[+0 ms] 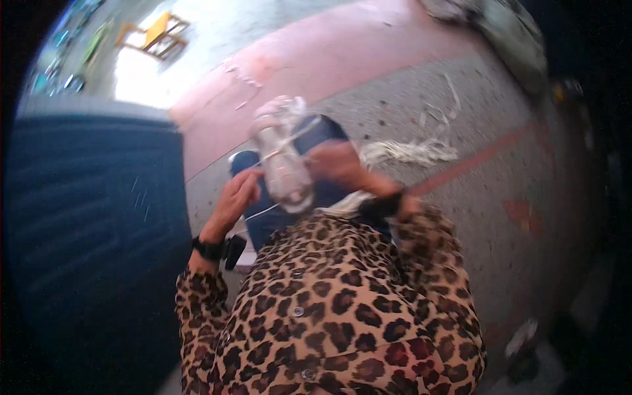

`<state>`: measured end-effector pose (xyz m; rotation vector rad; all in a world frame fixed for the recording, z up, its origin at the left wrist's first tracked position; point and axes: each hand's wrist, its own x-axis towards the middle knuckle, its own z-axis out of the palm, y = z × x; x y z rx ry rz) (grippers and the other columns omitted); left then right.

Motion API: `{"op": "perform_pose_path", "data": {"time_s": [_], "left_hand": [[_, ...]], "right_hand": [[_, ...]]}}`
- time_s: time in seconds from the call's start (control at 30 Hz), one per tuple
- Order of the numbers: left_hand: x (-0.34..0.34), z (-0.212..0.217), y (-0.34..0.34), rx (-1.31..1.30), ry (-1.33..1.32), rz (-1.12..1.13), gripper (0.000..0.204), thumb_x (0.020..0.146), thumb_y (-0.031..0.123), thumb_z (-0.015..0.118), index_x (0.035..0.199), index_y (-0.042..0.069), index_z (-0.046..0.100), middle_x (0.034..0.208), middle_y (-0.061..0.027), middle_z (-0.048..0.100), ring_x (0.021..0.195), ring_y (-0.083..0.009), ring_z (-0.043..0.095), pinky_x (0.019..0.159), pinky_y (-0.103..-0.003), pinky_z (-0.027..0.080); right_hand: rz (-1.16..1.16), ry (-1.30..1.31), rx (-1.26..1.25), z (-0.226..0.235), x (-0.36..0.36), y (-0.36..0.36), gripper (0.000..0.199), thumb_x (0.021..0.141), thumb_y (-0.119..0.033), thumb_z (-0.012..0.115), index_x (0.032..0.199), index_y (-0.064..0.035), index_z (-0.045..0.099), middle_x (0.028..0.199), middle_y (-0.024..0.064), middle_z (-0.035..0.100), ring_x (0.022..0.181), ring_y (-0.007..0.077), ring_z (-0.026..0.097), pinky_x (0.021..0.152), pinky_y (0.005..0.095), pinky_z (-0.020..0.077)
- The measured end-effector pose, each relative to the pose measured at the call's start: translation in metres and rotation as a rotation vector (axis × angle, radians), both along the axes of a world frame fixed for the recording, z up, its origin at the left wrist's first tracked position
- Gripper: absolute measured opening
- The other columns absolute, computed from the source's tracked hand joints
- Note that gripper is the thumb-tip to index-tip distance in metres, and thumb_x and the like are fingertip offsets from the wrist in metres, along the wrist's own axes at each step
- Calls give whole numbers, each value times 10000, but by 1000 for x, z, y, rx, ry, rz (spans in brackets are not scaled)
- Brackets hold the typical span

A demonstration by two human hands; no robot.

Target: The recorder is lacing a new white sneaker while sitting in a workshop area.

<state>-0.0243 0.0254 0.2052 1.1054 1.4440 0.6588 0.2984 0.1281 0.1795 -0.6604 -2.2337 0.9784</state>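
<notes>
A long pale bundle (286, 174), seemingly wrapped in clear plastic, lies across my thighs with its far end past my knees. What it contains is too blurred to make out. A thin white cord (284, 143) crosses its middle and runs down toward my left side. My left hand (240, 195) is beside the bundle's left edge, fingers pinched together at the cord. On the other side, my right hand (334, 162) is smeared by motion, close to the bundle's right edge, so its fingers cannot be read.
Loose white cords (411, 153) lie heaped on the floor to the right, and more strands rest on my lap. A large dark blue panel (99, 197) stands close on my left. Farther off are a yellow wooden stool (158, 33) and a greyish sack (510, 39).
</notes>
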Motion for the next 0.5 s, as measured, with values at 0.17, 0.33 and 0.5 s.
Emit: {"op": "perform_pose_path", "data": {"time_s": [0.17,0.33,0.5], "left_hand": [[-23,-15,-8,-17,55,239,314,1006,179,506,1271,16,548,789,-36,639,659,-100,549,621,-259,469],[-15,-29,1,-2,44,151,278,975,168,558,1181,-10,612,823,-59,677,699,-107,601,655,-261,502],[27,-37,63,338,400,-24,242,962,230,579,1043,39,703,845,-126,705,771,-199,675,688,-350,528]], "right_hand": [[-945,-110,752,122,208,64,160,823,51,569,917,-47,653,784,49,593,735,195,562,772,380,469],[-1082,835,-457,88,180,66,103,912,-56,515,907,-78,615,703,-43,381,603,72,328,535,273,312],[-572,189,-562,7,21,50,244,950,-187,514,855,-6,647,974,122,665,911,283,614,825,372,483]]}}
